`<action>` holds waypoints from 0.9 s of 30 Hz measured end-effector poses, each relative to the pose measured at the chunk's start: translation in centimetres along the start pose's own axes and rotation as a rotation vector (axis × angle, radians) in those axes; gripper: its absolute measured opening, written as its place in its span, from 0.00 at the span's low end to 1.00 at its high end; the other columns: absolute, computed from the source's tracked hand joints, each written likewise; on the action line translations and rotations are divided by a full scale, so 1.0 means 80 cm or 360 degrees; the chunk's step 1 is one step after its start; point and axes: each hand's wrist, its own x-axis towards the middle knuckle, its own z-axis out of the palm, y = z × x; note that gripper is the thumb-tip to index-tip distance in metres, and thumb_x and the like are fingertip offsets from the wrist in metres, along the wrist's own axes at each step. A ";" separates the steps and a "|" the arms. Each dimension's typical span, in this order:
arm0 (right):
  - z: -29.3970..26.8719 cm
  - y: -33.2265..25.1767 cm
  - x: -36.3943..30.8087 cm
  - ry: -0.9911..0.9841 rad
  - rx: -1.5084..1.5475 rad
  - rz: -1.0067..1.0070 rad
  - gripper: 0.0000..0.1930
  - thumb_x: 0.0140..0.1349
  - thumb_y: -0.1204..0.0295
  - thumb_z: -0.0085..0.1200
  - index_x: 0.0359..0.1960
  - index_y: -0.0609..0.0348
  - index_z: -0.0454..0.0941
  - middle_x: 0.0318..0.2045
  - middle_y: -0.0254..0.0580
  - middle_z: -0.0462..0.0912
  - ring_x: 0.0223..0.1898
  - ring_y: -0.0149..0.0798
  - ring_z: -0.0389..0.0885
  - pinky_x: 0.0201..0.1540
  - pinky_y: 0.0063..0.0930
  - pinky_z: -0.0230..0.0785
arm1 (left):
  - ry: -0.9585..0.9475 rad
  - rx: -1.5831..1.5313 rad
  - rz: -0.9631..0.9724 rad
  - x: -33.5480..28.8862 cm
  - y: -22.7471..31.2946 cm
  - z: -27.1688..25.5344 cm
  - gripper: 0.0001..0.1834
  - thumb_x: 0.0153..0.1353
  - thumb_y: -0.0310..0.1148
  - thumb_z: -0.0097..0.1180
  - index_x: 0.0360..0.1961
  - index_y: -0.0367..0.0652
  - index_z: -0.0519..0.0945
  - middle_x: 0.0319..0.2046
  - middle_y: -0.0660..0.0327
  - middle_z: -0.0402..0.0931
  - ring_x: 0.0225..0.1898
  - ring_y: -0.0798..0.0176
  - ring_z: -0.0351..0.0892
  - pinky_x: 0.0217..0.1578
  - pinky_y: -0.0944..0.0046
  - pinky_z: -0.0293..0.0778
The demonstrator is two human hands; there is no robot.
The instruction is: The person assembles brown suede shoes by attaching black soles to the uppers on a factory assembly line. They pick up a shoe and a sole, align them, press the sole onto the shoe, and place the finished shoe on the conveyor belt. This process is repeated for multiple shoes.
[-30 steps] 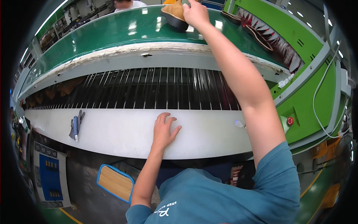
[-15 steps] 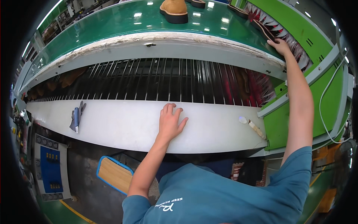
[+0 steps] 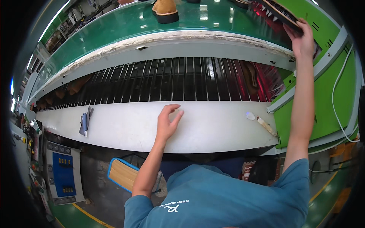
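At the far right, my right hand point(image 3: 303, 41) is closed on the end of a dark shoe sole point(image 3: 280, 14) with a pale line along its edge. The sole is raised above the green conveyor belt point(image 3: 114, 46), and its far end runs toward the top of the view. My left hand point(image 3: 167, 121) hovers over or rests on the white work board point(image 3: 213, 127), thumb and fingers apart with nothing between them. A tan boot point(image 3: 165, 10) with a dark sole stands on the belt. Other dark soles lie at its far edge, partly cut off.
On the white board lie a blue-handled cutter point(image 3: 84, 122) at left, and a whitish stick-like tool point(image 3: 266, 126) beside a small clear piece point(image 3: 250, 116) at right. Metal rollers point(image 3: 167, 79) run behind it. A green machine housing point(image 3: 317, 102) borders the right. A wooden stool point(image 3: 123, 175) stands below.
My right hand has lifted the sole off the green belt and brought it up and nearer. My left hand has shifted slightly left, its fingers more curled. The view has turned a little.
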 end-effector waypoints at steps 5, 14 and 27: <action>0.030 -0.025 -0.126 -0.0047 -0.0013 -0.0033 0.19 0.85 0.69 0.58 0.72 0.62 0.77 0.65 0.45 0.86 0.67 0.45 0.87 0.73 0.45 0.80 | 0.0195 -0.0616 -0.0127 0.049 0.096 -0.029 0.26 0.92 0.45 0.46 0.68 0.30 0.80 0.54 0.46 0.87 0.52 0.55 0.92 0.51 0.57 0.90; 0.130 0.050 -0.358 -0.0811 -0.0625 0.0193 0.26 0.73 0.74 0.75 0.69 0.60 0.79 0.48 0.45 0.94 0.51 0.35 0.94 0.56 0.32 0.85 | -0.0004 -0.0583 0.0203 0.098 0.227 0.051 0.20 0.71 0.35 0.79 0.58 0.36 0.87 0.49 0.55 0.91 0.48 0.63 0.92 0.49 0.62 0.86; 0.009 0.017 -0.564 -0.0790 -0.0967 -0.0069 0.21 0.74 0.60 0.73 0.55 0.68 0.89 0.39 0.47 0.92 0.33 0.46 0.89 0.35 0.37 0.80 | -0.0358 -0.0195 0.0718 -0.079 0.180 0.074 0.25 0.60 0.48 0.84 0.44 0.37 0.90 0.29 0.59 0.86 0.25 0.58 0.84 0.26 0.60 0.78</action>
